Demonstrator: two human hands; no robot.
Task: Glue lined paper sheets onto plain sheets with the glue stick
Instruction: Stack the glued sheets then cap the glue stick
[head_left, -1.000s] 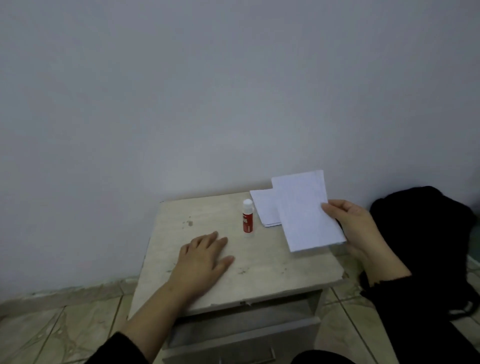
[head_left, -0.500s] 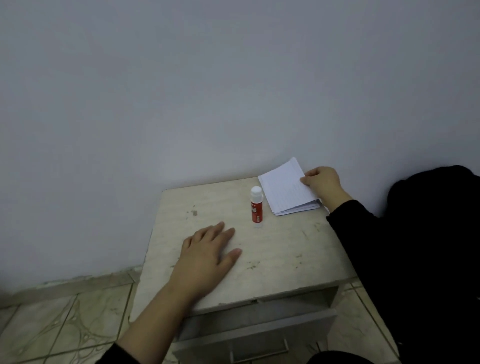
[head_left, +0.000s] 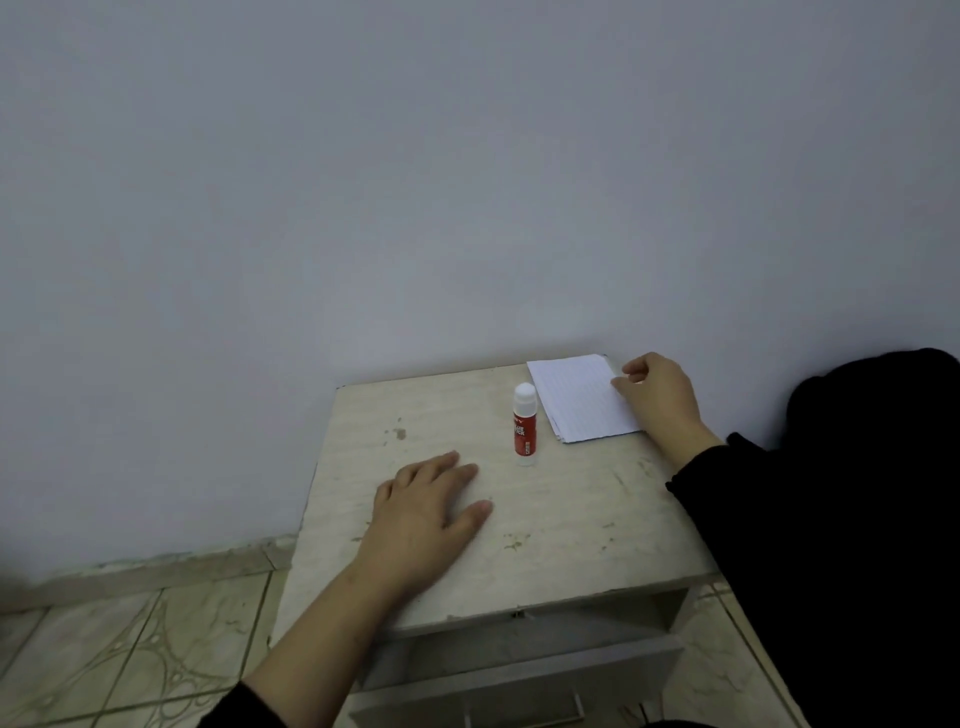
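A stack of white lined paper sheets (head_left: 582, 400) lies flat at the far right corner of the small table (head_left: 545, 519). My right hand (head_left: 660, 400) is at the stack's right edge, its thumb on the top sheet and its curled fingers pinching that edge. A red glue stick (head_left: 523, 423) with a white cap stands upright just left of the stack, and neither hand touches it. My left hand (head_left: 426, 514) rests flat on the tabletop near the front left, fingers straight and holding nothing. I cannot make out plain sheets apart from the lined ones.
The worn beige table stands against a pale wall (head_left: 467, 182), with a partly open drawer (head_left: 519, 680) under its front edge. A dark bag or cloth (head_left: 883, 415) sits to the right of the table. Tiled floor (head_left: 130, 649) lies to the left.
My right hand carried a held-up sheet back to the far right corner and laid it flat on the stack. My left hand stayed flat on the table.
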